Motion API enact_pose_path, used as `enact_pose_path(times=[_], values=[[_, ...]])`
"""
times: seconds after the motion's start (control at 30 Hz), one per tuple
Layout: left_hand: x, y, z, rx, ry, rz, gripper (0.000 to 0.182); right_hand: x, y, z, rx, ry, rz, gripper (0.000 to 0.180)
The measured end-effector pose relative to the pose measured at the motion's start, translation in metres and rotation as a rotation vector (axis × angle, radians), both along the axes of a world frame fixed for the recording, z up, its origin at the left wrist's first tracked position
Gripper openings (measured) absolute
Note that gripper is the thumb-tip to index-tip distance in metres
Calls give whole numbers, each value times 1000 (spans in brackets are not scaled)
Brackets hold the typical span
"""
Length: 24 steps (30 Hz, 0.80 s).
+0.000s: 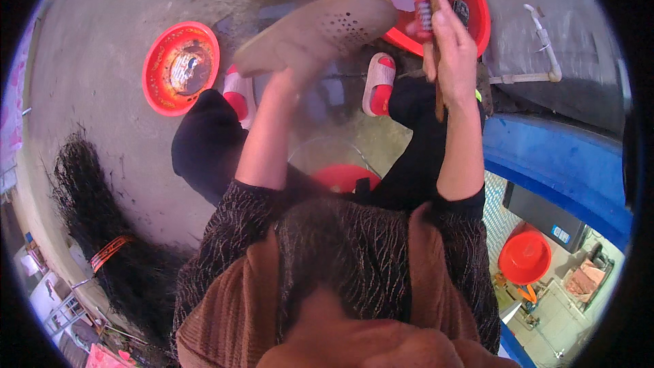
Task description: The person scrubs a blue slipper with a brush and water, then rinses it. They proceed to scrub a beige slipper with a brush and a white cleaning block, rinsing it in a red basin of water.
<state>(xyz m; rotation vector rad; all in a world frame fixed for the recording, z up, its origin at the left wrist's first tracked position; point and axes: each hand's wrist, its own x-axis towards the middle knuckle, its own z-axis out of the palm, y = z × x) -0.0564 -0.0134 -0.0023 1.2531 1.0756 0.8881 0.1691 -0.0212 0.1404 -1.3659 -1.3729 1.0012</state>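
My left hand (pixel 294 74) grips a beige shoe (pixel 286 30) near its heel end, partly blurred, so the fingers are hard to make out. The shoe has small holes punched toward its toe end. A wooden scrubbing brush with pink and white bristles (pixel 420 2) is in my right hand (pixel 453 43), bristles facing the shoe. A gap separates brush and shoe. Behind both hands stands a large red basin (pixel 483 25) holding water and several dark items, some resembling shoes.
A smaller patterned red basin (pixel 153 82) lies on wet concrete to the left. Pink slippers (pixel 372 84) are on my feet, with a red container (pixel 345 176) between my legs. A dark twig broom (pixel 87 189) lies left; a white pipe (pixel 546 46) and blue ledge (pixel 557 153) are right.
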Motion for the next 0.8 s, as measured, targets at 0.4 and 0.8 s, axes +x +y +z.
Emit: enact_pose_path(times=[0.4,0.8], values=[[13,-9,8,45,-121,48,49,-26,19,-26,83,-276,23,42],[8,-25,11,30,-138,34,48,-51,19,-11,120,-398,62,39]])
